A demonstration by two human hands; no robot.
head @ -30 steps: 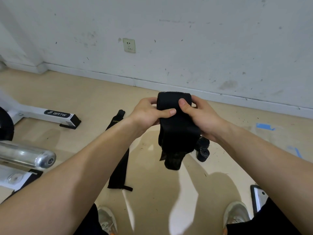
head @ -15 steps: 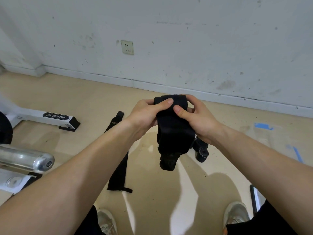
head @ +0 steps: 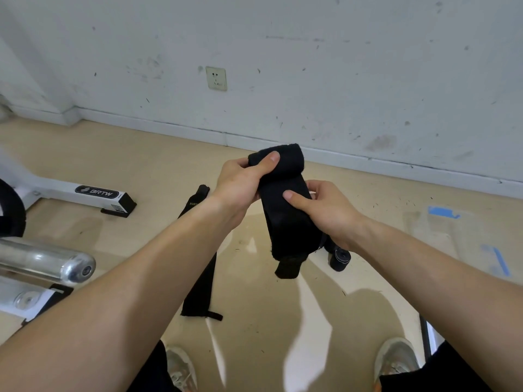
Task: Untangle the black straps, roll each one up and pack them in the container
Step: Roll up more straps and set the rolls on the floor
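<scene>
I hold a wide black strap in front of me, above the floor. Its upper end is rolled into a thick coil. My left hand grips that coil, thumb on top. My right hand pinches the flat hanging part just below, thumb on its face. The strap's loose tail dangles under my hands. A second black strap lies stretched out flat on the floor below my left forearm. A rolled black strap stands on the floor beside my right wrist, partly hidden. No container is in view.
A white exercise machine foot and a chrome bar end are at the left. The white wall with a socket is close ahead. Blue tape marks are on the floor at right. My shoes are below.
The rolled coil has grown and risen; my left hand now holds it alone, while my right hand has slid down onto the flat hanging part. The dangling tail is shorter.
</scene>
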